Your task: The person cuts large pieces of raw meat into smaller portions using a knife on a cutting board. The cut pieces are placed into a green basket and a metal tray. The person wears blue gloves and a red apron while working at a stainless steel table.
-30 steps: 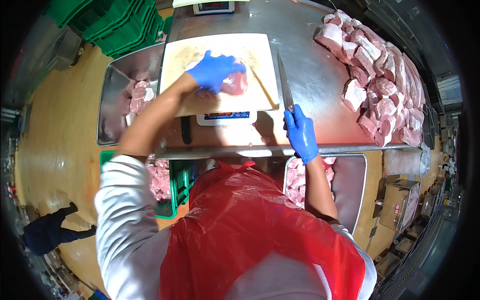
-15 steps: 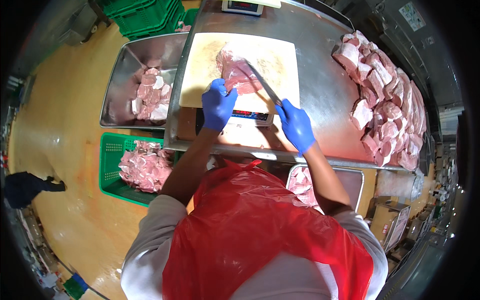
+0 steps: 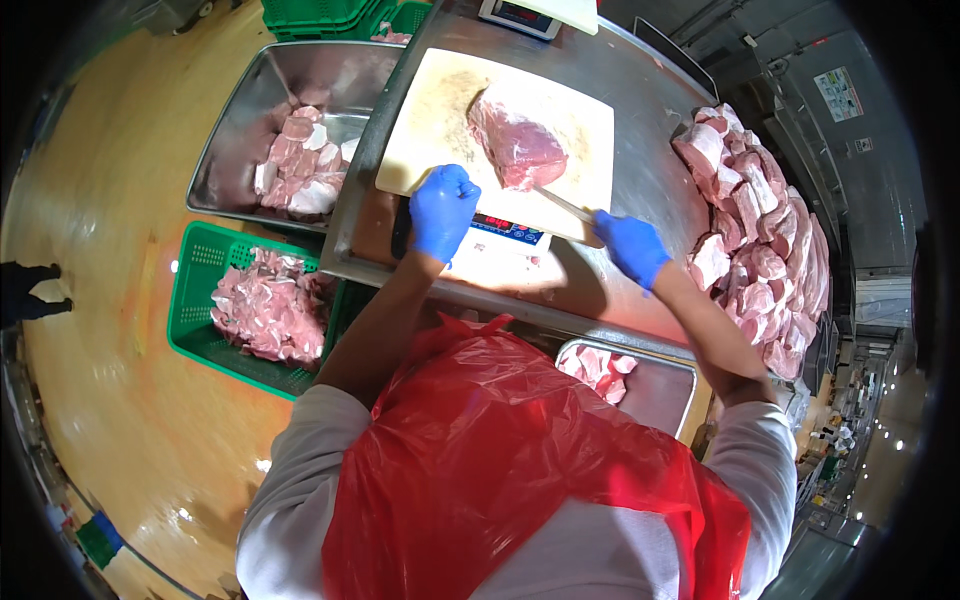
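Note:
A thick piece of raw meat [image 3: 518, 140], pink with a pale fat side, lies on the white cutting board [image 3: 432, 105]. My right hand [image 3: 632, 248], in a blue glove, is closed round the handle of a knife [image 3: 563, 203]. The blade points left, its tip at the near edge of the meat. Over the board's near left corner, my gloved left hand [image 3: 443, 213] is curled closed, apart from the meat; what it holds, if anything, is hidden. Beneath the board's near edge shows a scale [image 3: 510, 230] with a lit red display.
Large cuts of meat [image 3: 760, 230] are heaped at the right of the steel table [image 3: 640, 150]. Left of it stand a steel tub [image 3: 225, 150] with meat pieces and a green crate [image 3: 190, 300] of trimmings. A steel tray [image 3: 665, 385] sits below the near edge. Another scale [image 3: 520, 18] stands at the back.
My left hand has drawn back from the meat and curled closed. The knife has moved off the top of the meat to its near edge, and my right hand has shifted right and nearer.

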Available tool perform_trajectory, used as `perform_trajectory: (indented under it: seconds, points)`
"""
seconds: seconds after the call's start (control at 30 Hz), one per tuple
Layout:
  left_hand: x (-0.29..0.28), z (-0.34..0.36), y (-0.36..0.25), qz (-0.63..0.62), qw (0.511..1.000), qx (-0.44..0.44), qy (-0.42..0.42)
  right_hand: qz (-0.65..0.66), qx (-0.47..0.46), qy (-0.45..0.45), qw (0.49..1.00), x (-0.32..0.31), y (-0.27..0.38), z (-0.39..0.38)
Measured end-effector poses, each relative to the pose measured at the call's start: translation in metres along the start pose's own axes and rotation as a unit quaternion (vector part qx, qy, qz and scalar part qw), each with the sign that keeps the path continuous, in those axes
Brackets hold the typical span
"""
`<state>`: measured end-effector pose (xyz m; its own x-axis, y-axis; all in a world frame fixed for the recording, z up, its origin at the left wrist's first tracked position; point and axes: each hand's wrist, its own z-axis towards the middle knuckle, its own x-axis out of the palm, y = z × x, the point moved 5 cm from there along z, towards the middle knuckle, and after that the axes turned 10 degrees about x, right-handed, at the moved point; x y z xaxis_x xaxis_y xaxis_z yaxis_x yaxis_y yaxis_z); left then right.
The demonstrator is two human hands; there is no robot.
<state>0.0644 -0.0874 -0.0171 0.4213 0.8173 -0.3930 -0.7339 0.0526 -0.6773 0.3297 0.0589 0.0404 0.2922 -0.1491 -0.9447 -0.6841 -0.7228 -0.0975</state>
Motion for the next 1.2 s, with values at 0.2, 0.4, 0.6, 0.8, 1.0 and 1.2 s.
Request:
perform_trajectory:
  seconds: [0.2, 0.4, 0.6, 0.8, 1.0, 1.2]
  points:
    - [0.010, 0.012, -0.063, 0.017, 0.993, 0.105, 0.055, 0.117, 0.035, -0.151, 0.981, -0.019, -0.041, -0.029]
    - [0.052, 0.000, -0.017, -0.114, 0.984, 0.000, 0.139, 0.213, 0.032, -0.204, 0.955, -0.024, 0.048, 0.005]
    - [0.029, -0.006, -0.030, -0.072, 0.984, 0.151, 0.068, 0.140, -0.001, -0.133, 0.981, -0.042, 0.098, 0.048]
    - [-0.010, -0.011, -0.016, -0.045, 0.993, 0.101, 0.042, 0.028, -0.008, -0.068, 0.997, -0.022, 0.016, 0.010]
    - [-0.193, -0.087, 0.114, 0.277, 0.940, -0.112, 0.167, 0.205, 0.104, -0.108, 0.967, 0.018, -0.089, -0.075]
    - [-0.109, 0.033, 0.031, 0.167, 0.974, 0.007, 0.151, 0.576, 0.243, -0.186, 0.758, 0.057, -0.036, -0.065]
